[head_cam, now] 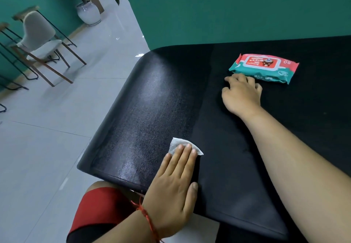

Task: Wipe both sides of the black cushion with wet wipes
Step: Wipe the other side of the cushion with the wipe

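The black cushion [152, 110] lies flat in front of me, its left part shining wet. My left hand [174, 184] lies flat with straight fingers on a white wet wipe [176, 145], pressing it onto the cushion near its front edge. My right hand [241, 93] rests on the dark surface further back, its fingers bent down against it, just in front of the wipes pack [264, 67]. That pack is teal and red and lies closed, touching nothing but the surface.
A teal wall [228, 11] rises behind the surface. To the left lies grey tiled floor [47, 129] with a grey chair [38, 34], metal-legged stools and a white plant pot [89, 14]. My knee in red and black cloth [98, 208] is under the cushion's front edge.
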The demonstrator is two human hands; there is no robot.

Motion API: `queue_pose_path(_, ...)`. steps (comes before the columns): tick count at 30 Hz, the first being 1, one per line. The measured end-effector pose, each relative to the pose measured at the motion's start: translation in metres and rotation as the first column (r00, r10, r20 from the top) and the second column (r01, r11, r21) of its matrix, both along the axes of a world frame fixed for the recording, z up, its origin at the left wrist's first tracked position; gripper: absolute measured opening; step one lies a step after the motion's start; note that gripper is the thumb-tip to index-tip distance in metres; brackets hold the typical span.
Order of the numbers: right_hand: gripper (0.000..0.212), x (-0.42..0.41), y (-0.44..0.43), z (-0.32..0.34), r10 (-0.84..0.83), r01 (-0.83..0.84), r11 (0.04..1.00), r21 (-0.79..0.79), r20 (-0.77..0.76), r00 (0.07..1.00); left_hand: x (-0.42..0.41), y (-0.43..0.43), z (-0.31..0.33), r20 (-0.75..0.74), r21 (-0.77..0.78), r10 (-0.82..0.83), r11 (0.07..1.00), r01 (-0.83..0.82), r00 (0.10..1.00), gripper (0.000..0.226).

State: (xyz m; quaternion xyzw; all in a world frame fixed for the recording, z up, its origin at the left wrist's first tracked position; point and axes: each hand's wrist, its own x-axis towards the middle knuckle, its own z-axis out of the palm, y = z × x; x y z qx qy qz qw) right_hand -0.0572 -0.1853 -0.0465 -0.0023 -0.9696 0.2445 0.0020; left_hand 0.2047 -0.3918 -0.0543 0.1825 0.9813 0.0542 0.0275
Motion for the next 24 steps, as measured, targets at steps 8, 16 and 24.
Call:
queue_pose_path(8, 0.062, 0.008, 0.016, -0.002, 0.191, -0.203, 0.955, 0.216, 0.077, 0.979, 0.010, 0.016, -0.001, -0.017, 0.031, -0.038, 0.999, 0.038, 0.999, 0.074)
queue_pose_path(16, 0.070, 0.003, 0.035, -0.002, 0.286, -0.281, 0.912, 0.298, 0.029, 0.958, 0.012, 0.024, -0.001, -0.041, 0.052, 0.024, 0.998, -0.022, 0.999, 0.072)
queue_pose_path(24, 0.063, 0.001, 0.033, -0.005, 0.265, -0.250, 0.941, 0.229, -0.038, 0.963, 0.006, 0.033, -0.002, -0.032, 0.054, 0.038, 0.998, -0.036, 0.999, 0.072)
